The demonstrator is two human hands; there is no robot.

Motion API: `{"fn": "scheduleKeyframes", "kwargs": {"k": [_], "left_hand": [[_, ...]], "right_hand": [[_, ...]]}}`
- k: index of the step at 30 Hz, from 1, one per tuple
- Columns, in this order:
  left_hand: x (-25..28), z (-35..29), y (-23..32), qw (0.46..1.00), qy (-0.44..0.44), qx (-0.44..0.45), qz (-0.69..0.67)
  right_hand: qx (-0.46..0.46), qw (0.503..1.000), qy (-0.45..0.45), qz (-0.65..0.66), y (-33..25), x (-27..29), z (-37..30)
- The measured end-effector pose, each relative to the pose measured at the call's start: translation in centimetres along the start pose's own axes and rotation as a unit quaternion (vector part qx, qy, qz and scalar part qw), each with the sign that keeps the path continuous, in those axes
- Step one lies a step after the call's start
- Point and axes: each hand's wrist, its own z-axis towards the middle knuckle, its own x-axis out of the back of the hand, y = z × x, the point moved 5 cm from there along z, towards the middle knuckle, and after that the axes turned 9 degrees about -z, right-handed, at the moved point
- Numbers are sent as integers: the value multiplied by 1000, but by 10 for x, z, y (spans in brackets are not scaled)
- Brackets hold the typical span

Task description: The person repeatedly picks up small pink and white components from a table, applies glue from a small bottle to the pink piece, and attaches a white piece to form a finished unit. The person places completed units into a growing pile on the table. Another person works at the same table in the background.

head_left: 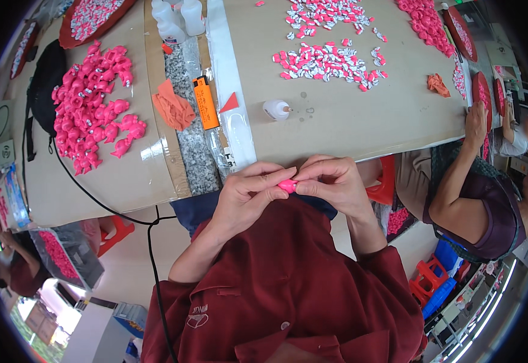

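At the table's near edge, both my hands meet over a small bright pink plastic piece (287, 186). My left hand (246, 195) pinches it between thumb and fingers from one side. From the other side, the thumb and fingertips of my right hand (334, 183) close on the same piece, hiding part of its shape. Beyond the hands, a small white squeeze bottle (275, 109) with a narrow tip is on the table. Farther off lies a spread of small pink-and-white pieces (330, 62). To the left is a heap of pink animal-shaped figures (91, 109).
An orange box (206, 101) and an orange cloth (174, 106) lie left of centre. White bottles (176, 21) stand behind them. A black cable (82, 192) hangs over the left table edge. At right, a co-worker's arm (466, 157) reaches over the table near red trays (480, 97).
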Motion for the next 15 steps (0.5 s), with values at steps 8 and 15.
{"fn": "scheduleKeyframes", "kwargs": {"k": [8,15], "left_hand": [[-2,-4,1,997,73,-1,30],[-1,-4,5,995,74,-6,64]], "right_hand": [[52,995,72,-49,-1,-6,-3],[55,995,77,-40,1,-7,-3]]}}
